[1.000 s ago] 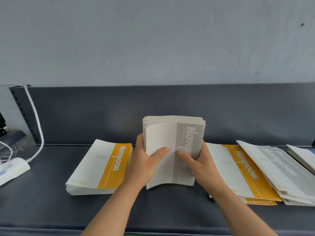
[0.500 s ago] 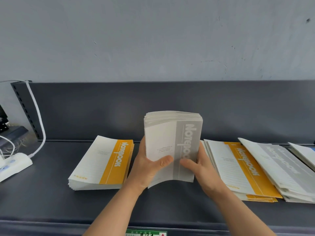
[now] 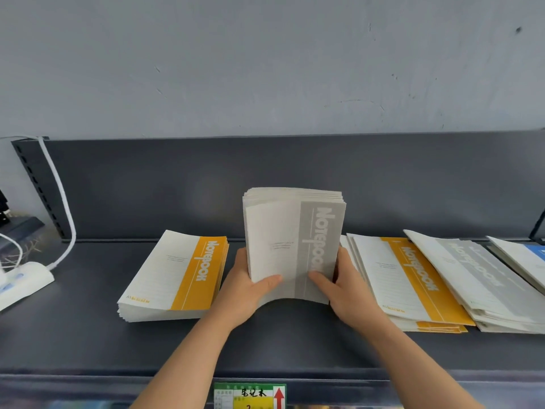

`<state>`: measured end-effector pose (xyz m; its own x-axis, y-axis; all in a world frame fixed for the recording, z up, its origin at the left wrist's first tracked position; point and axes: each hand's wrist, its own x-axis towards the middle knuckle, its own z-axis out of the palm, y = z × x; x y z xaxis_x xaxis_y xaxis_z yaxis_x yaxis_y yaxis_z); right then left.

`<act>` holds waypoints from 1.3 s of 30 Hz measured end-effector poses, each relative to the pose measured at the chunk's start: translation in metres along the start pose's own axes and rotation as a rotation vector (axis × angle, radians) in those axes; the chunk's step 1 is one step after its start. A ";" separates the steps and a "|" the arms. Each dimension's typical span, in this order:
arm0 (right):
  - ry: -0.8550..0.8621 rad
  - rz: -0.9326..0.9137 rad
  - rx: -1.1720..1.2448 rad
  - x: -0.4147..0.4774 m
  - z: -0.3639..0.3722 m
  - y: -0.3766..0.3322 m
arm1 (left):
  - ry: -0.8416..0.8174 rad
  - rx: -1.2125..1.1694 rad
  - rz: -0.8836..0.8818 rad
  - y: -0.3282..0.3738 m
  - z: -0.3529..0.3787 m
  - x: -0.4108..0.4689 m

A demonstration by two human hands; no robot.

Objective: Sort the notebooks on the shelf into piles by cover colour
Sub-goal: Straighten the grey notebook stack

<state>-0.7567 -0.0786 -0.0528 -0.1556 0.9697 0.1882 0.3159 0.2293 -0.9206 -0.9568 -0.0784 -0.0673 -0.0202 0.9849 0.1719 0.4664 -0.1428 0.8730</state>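
Head view: a person squares up a grey stack (image 3: 295, 240) of notebooks on a dark shelf (image 3: 88, 335).
Grey stack: upright at the middle of the shelf, cover facing the camera, grey band on its right. The front cover's lower edge bows up in an arch. Whether the stack bears on the shelf cannot be told.
Left hand (image 3: 244, 293): grips the stack's lower left edge, thumb across the front cover, fingers hidden behind.
Right hand (image 3: 348, 287): grips the lower right edge, thumb laid on the grey band.
Grip: the stack is clamped between the two hands near its base, most of it rising above them.
Yellow pile (image 3: 177, 276): flat on the shelf just left of the left hand, edges even.
Loose spread: yellow notebooks (image 3: 413, 284) lie just right of the right hand, grey notebooks (image 3: 472, 276) overlap them, and a blue one (image 3: 536, 252) lies at the frame edge.
Far left: a power strip (image 3: 20, 281) with a white cable (image 3: 63, 202).
Front edge: a price label (image 3: 250, 395).
Change: both thumbs sit lower on the cover than a second ago. The stack stands squarer, in the same spot between the piles. The label, out of sight a second ago, now shows in full.
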 end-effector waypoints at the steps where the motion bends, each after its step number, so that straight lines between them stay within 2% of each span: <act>1: 0.020 0.011 -0.002 0.003 -0.002 -0.001 | 0.020 0.011 -0.015 0.003 -0.002 0.004; 8: -0.030 0.209 -0.002 0.024 0.002 -0.013 | 0.017 -0.057 -0.352 0.019 -0.017 0.012; 13: -0.074 0.379 -0.112 0.030 0.011 -0.002 | 0.015 0.071 -0.500 0.024 -0.014 0.009; 18: -0.092 0.415 -0.216 0.034 0.016 -0.008 | 0.004 0.254 -0.500 0.029 -0.014 0.018; 23: -0.105 0.466 -0.261 0.040 0.022 -0.002 | -0.054 0.343 -0.505 0.029 -0.019 0.021; 26: -0.116 0.490 -0.372 0.043 0.022 -0.001 | -0.076 0.407 -0.467 0.028 -0.021 0.021; 33: -0.082 0.438 -0.167 0.040 0.021 -0.011 | -0.015 0.178 -0.400 0.020 -0.019 0.020; 39: -0.077 0.435 -0.112 0.036 0.028 -0.008 | 0.032 0.246 -0.362 0.018 -0.010 0.017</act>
<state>-0.7908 -0.0476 -0.0482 -0.0542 0.9697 -0.2381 0.4657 -0.1863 -0.8651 -0.9575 -0.0654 -0.0444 -0.2467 0.9631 -0.1076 0.6212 0.2424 0.7453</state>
